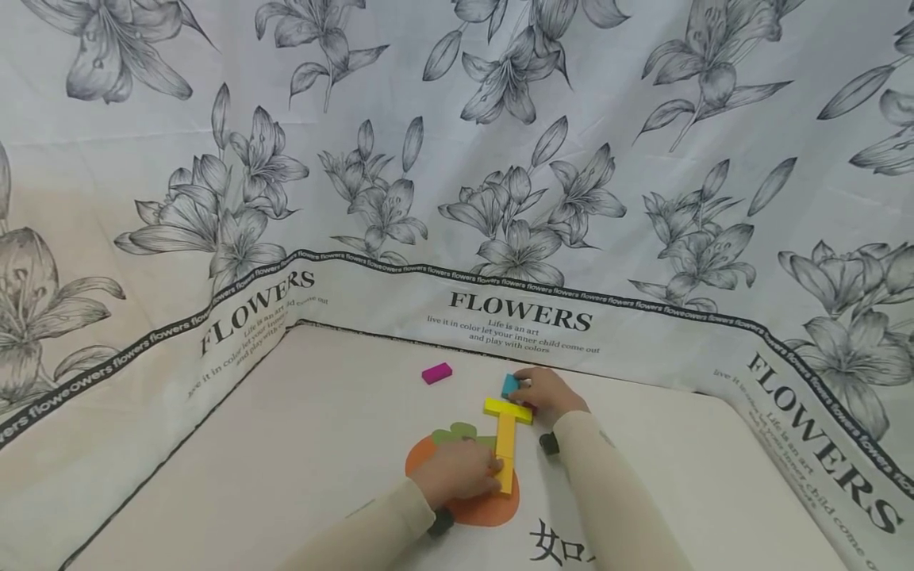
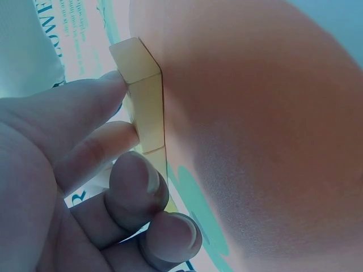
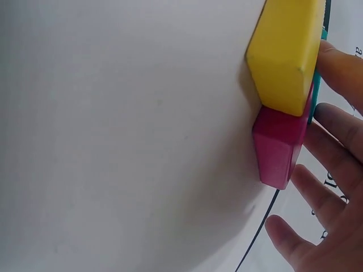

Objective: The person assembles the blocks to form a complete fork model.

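My left hand [image 1: 460, 472] holds the lower of two orange-yellow blocks [image 1: 505, 478], thumb and finger at its side and top, other fingers curled before it in the left wrist view. Beyond it the second orange-yellow block [image 1: 506, 434] lies end to end. A bright yellow block [image 1: 500, 408] crosses their far end. My right hand [image 1: 548, 394] pinches a blue block [image 1: 509, 386] just past that crosspiece, its other fingers spread. In the right wrist view a magenta block [image 3: 278, 144] sits by the yellow block's end; the hand hides that spot in the head view.
Another magenta block [image 1: 437, 373] lies apart on the left. An orange fruit print with green leaves [image 1: 493, 511] and black characters [image 1: 560, 546] mark the white tabletop [image 1: 286, 468]. Flower-printed cloth [image 1: 528, 317] rises along the back and sides.
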A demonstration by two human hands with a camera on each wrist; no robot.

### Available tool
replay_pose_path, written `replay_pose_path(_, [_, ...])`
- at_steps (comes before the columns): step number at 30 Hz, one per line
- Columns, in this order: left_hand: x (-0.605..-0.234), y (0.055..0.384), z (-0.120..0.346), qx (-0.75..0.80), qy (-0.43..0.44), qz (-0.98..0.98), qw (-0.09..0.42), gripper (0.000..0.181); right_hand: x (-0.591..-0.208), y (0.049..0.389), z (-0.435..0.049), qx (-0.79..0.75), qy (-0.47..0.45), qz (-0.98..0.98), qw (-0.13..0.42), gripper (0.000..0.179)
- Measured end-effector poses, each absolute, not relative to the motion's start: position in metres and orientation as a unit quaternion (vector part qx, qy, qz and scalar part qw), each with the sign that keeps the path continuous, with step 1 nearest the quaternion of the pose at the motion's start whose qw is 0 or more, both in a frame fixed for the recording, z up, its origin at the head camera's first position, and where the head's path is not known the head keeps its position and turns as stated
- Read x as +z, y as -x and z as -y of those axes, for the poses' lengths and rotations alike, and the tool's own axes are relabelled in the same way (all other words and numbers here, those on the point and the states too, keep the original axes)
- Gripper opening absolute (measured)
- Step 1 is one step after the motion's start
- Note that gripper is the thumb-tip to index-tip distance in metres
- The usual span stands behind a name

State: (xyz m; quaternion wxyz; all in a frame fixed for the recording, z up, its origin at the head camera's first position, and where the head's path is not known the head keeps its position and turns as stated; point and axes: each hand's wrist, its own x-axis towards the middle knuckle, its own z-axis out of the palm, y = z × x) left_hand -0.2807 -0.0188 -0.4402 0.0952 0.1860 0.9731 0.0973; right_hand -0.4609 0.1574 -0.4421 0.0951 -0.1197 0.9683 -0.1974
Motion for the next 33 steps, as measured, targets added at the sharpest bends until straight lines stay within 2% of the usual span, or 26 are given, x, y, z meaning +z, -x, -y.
replay_pose_path(9, [-0.439,0.280,0.019,0.084,-0.187,-0.975,0.089,0.034,-0.443,0.458,-0.159,-0.203,0.130,-0.965,0.099,0.050])
replay_pose_path(27, [-0.439,0.281,0.019,0.095,-0.179,-0.975,0.088,0.032,-0.441,0.449,-0.158,-0.201,0.137,-0.966,0.090,0.045])
replay_pose_path(33, [-0.440,0.280,0.018,0.114,-0.168,-0.974,0.104,0.035,-0.442,0.444,-0.159,-0.201,0.124,-0.967,0.098,0.044])
